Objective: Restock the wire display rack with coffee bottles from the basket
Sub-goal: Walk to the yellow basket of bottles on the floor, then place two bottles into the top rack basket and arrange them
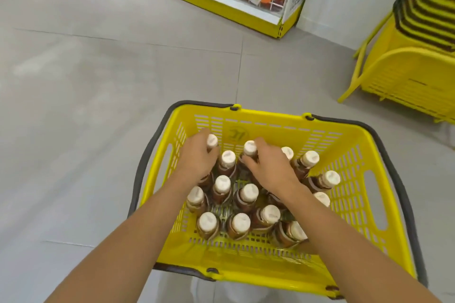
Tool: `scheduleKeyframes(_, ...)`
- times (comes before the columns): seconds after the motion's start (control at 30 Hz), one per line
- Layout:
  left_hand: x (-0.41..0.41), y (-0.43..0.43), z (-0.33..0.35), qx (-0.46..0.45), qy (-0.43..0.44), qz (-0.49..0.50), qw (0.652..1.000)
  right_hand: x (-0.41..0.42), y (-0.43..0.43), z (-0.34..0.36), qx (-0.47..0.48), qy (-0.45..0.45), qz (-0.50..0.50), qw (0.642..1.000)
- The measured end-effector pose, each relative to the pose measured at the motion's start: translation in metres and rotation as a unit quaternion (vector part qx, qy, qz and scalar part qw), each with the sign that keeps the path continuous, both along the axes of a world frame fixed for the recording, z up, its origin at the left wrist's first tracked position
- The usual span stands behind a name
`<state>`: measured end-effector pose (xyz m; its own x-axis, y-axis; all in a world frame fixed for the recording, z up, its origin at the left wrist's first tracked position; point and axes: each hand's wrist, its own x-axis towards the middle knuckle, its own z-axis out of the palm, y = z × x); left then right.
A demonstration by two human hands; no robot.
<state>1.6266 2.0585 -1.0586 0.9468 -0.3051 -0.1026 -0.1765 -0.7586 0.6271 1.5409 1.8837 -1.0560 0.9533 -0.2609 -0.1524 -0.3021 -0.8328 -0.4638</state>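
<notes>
On the left there is only grey tiled floor, wide and free, with thin joints running across it. At the top, far from the person, stands a yellow display shelf with an orange banner and white wire fronts; its low yellow base ends in a corner near the white wall. The yellow basket sits on the floor just in front of the person, its grey handles folded down along both sides. Inside it the coffee bottles stand upright and close together, brown bodies with cream-white caps, in loose rows; one bottle near the front right corner leans over. The left hand is down in the far left part of the basket, its fingers curled around a bottle whose cap shows above them. The right hand is closed in the same way around a bottle near the middle of the far row, with the cap standing free over the thumb. Other bottles stand touching or just beside both hands, so the grips are crowded. Above the bottles the basket is open, and its far wall is near the fingers. At the far right a stack of yellow baskets stands against the wall, well apart from the working basket.
</notes>
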Motion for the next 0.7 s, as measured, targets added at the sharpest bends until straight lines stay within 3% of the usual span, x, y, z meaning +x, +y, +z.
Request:
scheduleKeyframes(0.17,-0.005,0.005,0.027,-0.048,0.03,0.031,0.998,-0.003,0.0,0.03,0.023,-0.013,-0.003,1.0)
scheduleKeyframes(0.3,-0.01,0.032,0.12,-0.098,0.041,0.022,0.994,-0.005,-0.001,0.131,0.073,-0.076,-0.001,0.994)
scheduleKeyframes(0.5,-0.017,0.087,0.403,-0.181,0.082,-0.041,0.979,0.006,0.033,0.402,0.099,-0.139,0.09,0.981)
scheduleKeyframes(0.7,-0.045,0.18,0.715,-0.307,0.077,0.04,0.948,0.017,0.111,0.699,0.154,-0.177,0.175,0.956)
